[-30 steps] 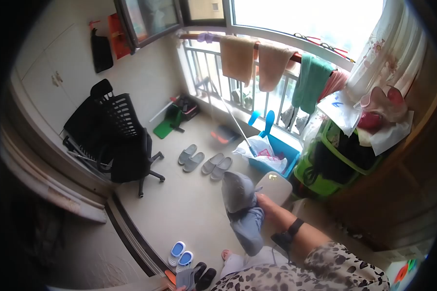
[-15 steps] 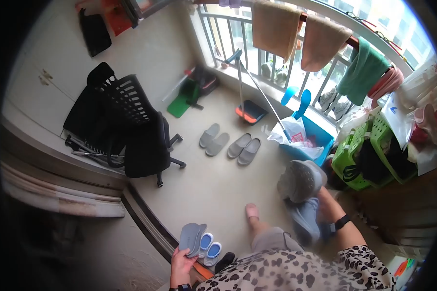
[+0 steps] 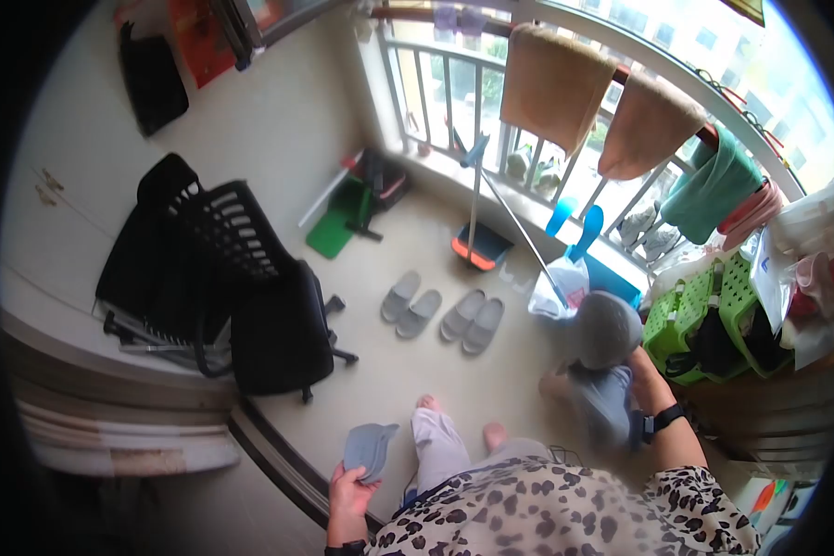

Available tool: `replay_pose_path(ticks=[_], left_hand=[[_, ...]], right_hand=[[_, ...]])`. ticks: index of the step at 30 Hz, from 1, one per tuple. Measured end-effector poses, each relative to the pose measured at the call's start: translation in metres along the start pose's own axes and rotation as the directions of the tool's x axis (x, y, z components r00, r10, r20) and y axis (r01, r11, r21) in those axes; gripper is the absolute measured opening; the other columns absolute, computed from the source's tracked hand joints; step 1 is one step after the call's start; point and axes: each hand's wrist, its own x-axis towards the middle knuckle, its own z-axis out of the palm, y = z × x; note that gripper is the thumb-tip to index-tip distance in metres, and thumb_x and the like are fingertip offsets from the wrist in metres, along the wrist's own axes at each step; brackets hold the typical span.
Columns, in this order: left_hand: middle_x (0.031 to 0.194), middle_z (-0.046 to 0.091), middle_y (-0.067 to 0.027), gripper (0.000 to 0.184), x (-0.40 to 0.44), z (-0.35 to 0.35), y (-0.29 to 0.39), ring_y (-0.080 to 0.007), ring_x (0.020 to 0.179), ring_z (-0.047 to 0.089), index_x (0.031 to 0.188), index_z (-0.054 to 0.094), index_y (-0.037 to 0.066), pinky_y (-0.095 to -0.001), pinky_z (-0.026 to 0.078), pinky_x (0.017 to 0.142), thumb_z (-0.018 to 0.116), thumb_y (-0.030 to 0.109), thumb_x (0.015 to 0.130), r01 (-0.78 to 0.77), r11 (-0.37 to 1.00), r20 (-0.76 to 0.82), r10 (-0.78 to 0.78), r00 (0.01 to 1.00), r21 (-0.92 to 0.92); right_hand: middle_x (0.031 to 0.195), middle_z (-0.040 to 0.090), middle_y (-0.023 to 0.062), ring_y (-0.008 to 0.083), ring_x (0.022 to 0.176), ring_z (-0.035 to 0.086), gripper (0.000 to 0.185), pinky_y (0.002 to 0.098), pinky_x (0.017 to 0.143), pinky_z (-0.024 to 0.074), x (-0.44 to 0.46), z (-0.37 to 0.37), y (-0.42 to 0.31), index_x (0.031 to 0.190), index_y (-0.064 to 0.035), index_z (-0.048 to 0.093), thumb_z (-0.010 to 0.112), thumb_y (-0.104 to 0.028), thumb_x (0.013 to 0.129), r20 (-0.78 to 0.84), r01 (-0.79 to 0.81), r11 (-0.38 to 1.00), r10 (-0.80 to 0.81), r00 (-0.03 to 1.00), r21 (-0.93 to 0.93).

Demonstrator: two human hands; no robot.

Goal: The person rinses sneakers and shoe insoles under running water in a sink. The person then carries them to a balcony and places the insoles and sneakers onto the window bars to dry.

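Note:
My left hand (image 3: 350, 489) is low in the view, closed round the lower end of a pair of thin grey slippers (image 3: 369, 450) pressed together. On the right, my right hand (image 3: 641, 363) grips a grey shoe (image 3: 609, 326) with a rounded end, held up off the floor; its fingers are partly hidden behind it. Just below hangs a blurred blue-grey shape (image 3: 604, 406) that I cannot make out clearly. On the floor ahead are two pairs of grey slippers, a left pair (image 3: 412, 306) and a right pair (image 3: 473, 321).
A black office chair (image 3: 283, 324) stands left. Ahead are a green dustpan (image 3: 332, 232), an orange-edged dustpan (image 3: 482, 246) and a blue bin (image 3: 612, 278) with a white bag. Green baskets (image 3: 681, 324) are on the right. Towels (image 3: 551, 88) hang on the window rail.
The view has shifted, and a pale trouser leg with its foot has come forward. Blue-and-white clogs beside my left hand have left view. Both hands keep their holds.

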Motion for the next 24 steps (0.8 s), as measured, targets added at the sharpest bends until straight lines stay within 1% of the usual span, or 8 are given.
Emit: replay_pose_path(ticks=[2,8,12,15,17,18,21,24], left_hand=[[0.113,0.053,-0.0179,0.052,0.030,0.015,0.033,-0.0348,0.093,0.058,0.124,0.042,0.003,-0.0495,0.050,0.073,0.054,-0.002,0.074,0.020,0.999,0.098,-0.023,0.995,0.039],[0.118,0.051,-0.0189,0.051,0.093,0.064,0.118,-0.0363,0.101,0.056,0.125,0.041,0.003,-0.0514,0.050,0.078,0.050,-0.005,0.075,0.053,0.984,0.180,-0.085,0.980,0.172],[0.120,0.050,-0.0193,0.052,0.137,0.109,0.171,-0.0368,0.105,0.056,0.125,0.041,0.002,-0.0540,0.049,0.086,0.048,-0.009,0.075,0.040,0.974,0.215,-0.089,0.972,0.225],[0.120,0.050,-0.0193,0.051,0.171,0.151,0.208,-0.0367,0.107,0.055,0.124,0.041,0.000,-0.0542,0.048,0.087,0.048,-0.010,0.075,0.029,0.967,0.276,-0.101,0.956,0.252],[0.120,0.050,-0.0193,0.049,0.190,0.185,0.232,-0.0366,0.107,0.055,0.123,0.041,-0.002,-0.0546,0.048,0.088,0.049,-0.009,0.075,0.025,0.959,0.307,-0.115,0.945,0.281],[0.120,0.050,-0.0193,0.049,0.201,0.201,0.242,-0.0365,0.107,0.055,0.123,0.041,-0.002,-0.0545,0.048,0.088,0.049,-0.009,0.075,0.019,0.956,0.322,-0.117,0.940,0.291],[0.119,0.051,-0.0179,0.049,0.234,0.251,0.268,-0.0352,0.106,0.056,0.122,0.042,-0.001,-0.0525,0.047,0.088,0.051,-0.008,0.075,0.007,0.947,0.369,-0.132,0.920,0.321],[0.118,0.053,-0.0163,0.048,0.264,0.297,0.292,-0.0336,0.104,0.056,0.122,0.043,0.000,-0.0494,0.047,0.085,0.052,-0.006,0.075,-0.006,0.922,0.358,-0.144,0.923,0.387]], right_hand=[[0.107,0.063,0.0117,0.0218,0.093,0.062,0.038,0.0357,0.083,0.0503,0.002,0.018,-0.005,0.117,-0.0008,0.056,0.056,-0.025,0.088,-0.032,0.015,1.000,-0.015,0.999,0.009],[0.102,0.065,0.0120,0.0214,0.088,0.064,0.037,0.0360,0.077,0.0531,0.002,0.043,0.010,0.115,-0.0005,0.057,0.057,-0.026,0.087,-0.155,0.002,0.996,0.011,0.988,0.087],[0.100,0.066,0.0121,0.0220,0.085,0.065,0.038,0.0368,0.076,0.0543,0.015,0.034,0.039,0.113,-0.0006,0.058,0.057,-0.027,0.086,-0.217,-0.035,0.985,0.071,0.974,0.166],[0.102,0.065,0.0132,0.0252,0.089,0.064,0.036,0.0394,0.081,0.0528,0.025,0.024,0.061,0.113,0.0000,0.058,0.053,-0.026,0.088,-0.278,-0.066,0.975,0.124,0.952,0.212],[0.103,0.065,0.0139,0.0260,0.091,0.064,0.035,0.0398,0.083,0.0522,0.026,0.040,0.060,0.112,0.0005,0.058,0.051,-0.024,0.088,-0.316,-0.073,0.960,0.160,0.935,0.271],[0.104,0.064,0.0146,0.0268,0.092,0.063,0.034,0.0403,0.084,0.0519,0.034,0.032,0.069,0.111,0.0014,0.059,0.048,-0.022,0.088,-0.309,-0.058,0.965,0.139,0.941,0.256],[0.104,0.064,0.0151,0.0273,0.091,0.063,0.034,0.0410,0.081,0.0522,0.046,0.042,0.064,0.108,0.0034,0.059,0.049,-0.021,0.087,-0.426,-0.084,0.980,0.155,0.891,0.180],[0.101,0.065,0.0166,0.0289,0.087,0.065,0.035,0.0417,0.079,0.0531,0.052,0.051,0.076,0.106,0.0040,0.059,0.048,-0.023,0.088,-0.447,-0.032,0.962,0.155,0.881,0.271]])
